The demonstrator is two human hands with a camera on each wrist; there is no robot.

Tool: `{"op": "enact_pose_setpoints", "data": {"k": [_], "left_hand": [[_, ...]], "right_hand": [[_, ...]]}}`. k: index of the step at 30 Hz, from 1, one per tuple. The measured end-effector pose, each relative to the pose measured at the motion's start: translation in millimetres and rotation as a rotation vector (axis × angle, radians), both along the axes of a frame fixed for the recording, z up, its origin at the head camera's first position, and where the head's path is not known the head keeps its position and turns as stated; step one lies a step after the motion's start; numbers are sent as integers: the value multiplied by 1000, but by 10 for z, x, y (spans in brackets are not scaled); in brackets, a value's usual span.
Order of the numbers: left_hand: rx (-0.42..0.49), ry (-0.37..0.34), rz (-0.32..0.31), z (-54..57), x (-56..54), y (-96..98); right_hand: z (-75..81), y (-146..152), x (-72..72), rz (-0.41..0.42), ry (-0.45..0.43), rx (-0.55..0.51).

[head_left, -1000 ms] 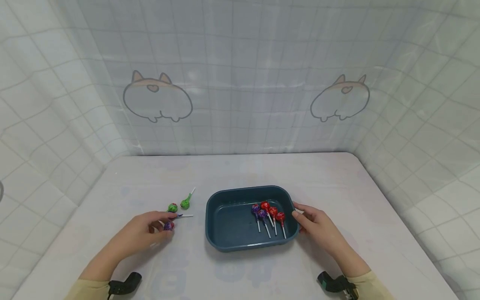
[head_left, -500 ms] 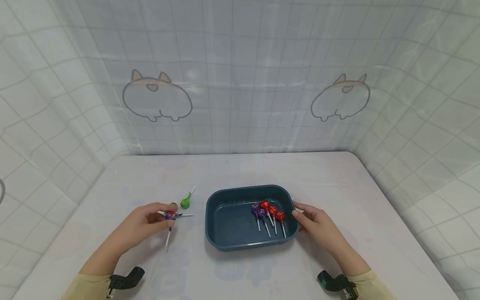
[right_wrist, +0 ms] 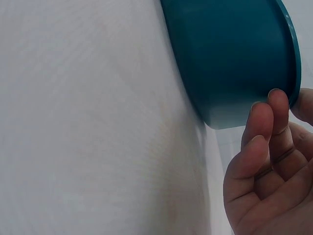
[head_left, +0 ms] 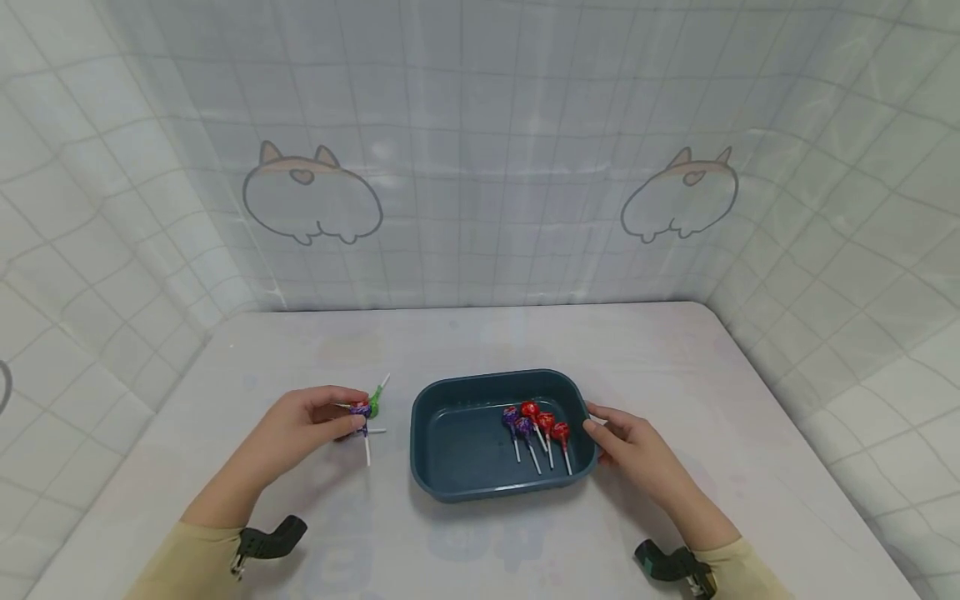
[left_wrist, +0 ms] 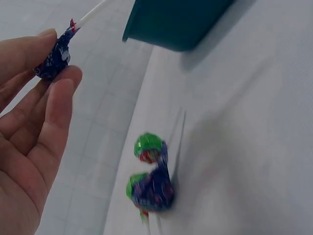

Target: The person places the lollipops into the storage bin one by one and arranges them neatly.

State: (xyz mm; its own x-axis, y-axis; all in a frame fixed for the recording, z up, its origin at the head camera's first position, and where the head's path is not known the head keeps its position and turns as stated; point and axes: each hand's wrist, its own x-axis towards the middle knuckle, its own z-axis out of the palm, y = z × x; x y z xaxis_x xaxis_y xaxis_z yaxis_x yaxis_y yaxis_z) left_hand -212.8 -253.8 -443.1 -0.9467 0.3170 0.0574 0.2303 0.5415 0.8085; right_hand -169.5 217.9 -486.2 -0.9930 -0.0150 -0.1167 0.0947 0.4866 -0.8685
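The place seems to be a small screened booth for recording. A pale back sheet with grid lines and two cartoon animals hangs behind the light surface. Similar side sheets close the left and right. Dark wrist cameras also suggest recording. What building surrounds it, I cannot tell.

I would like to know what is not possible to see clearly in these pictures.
Head view: the left hand hides most of the round, purple wrapped lollipop on the white table.
Left wrist view: blur makes this lollipop's wrapper print unreadable, and the top edge cuts the white stick of the held purple lollipop.
Right wrist view: the inside of the dark teal, rounded plastic tray is hidden by its wall.
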Motion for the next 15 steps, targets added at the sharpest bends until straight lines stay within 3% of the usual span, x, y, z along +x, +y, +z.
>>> {"op": "enact_pose_setpoints", "data": {"k": [15], "left_hand": [[22, 9, -106, 155, -189, 482]], "right_hand": [[44, -10, 12, 5, 0, -3]]}}
